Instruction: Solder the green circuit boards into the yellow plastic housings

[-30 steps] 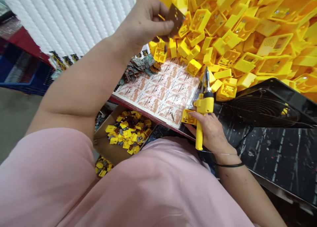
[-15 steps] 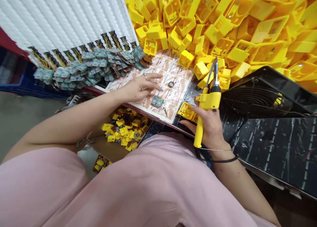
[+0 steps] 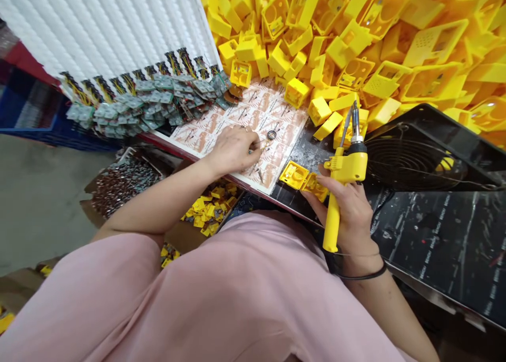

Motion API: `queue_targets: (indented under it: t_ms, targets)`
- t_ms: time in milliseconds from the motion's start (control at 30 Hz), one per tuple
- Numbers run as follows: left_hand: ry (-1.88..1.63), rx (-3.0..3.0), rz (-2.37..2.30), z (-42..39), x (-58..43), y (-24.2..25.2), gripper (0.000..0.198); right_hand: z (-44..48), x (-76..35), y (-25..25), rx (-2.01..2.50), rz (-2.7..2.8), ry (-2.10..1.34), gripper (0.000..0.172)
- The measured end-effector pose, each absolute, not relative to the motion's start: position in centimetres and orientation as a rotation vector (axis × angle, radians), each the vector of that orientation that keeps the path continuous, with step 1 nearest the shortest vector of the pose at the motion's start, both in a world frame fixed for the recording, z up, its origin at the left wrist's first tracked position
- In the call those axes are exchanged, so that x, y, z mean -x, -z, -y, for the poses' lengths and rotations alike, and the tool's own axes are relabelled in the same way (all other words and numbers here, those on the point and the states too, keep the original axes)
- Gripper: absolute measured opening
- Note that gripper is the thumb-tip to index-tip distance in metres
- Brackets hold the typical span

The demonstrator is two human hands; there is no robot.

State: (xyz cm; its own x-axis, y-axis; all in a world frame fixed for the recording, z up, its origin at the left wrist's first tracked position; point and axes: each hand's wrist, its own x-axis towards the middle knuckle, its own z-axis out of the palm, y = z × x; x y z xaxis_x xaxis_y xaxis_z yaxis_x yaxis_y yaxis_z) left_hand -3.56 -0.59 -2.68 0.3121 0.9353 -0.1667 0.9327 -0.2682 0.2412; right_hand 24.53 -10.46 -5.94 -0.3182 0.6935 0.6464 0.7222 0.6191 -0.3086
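Observation:
My left hand rests on a printed paper sheet, its fingers curled down over a small circuit board; only a bit of wire shows at the fingertips. A small black round part lies just beyond those fingers. My right hand grips a yellow soldering iron, tip pointing up and away. The fingertips of that hand also touch a small yellow plastic housing. A second open housing lies right beside it at the sheet's edge.
A big heap of yellow plastic housings fills the far side. Rows of wired green circuit boards lie at the left along a white quilted panel. A black fan sits at the right. Boxes of small yellow parts and dark parts stand below.
My left hand came down from the heap, where it held a brown board, to the printed sheet and has now curled over the small circuit board. The right hand and iron shifted slightly right.

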Motion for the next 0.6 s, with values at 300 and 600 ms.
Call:
queue_targets:
  t_ms: [300,600]
  targets:
    - [-0.417,-2.458,-1.628,1.2,7.3,2.1,0.034,10.0,-23.6,6.0,1.112,2.178,-0.055,0.062]
    - [-0.519,-2.534,-1.817,1.9,8.5,2.6,0.028,8.6,-21.4,6.3,1.152,2.256,0.058,0.033]
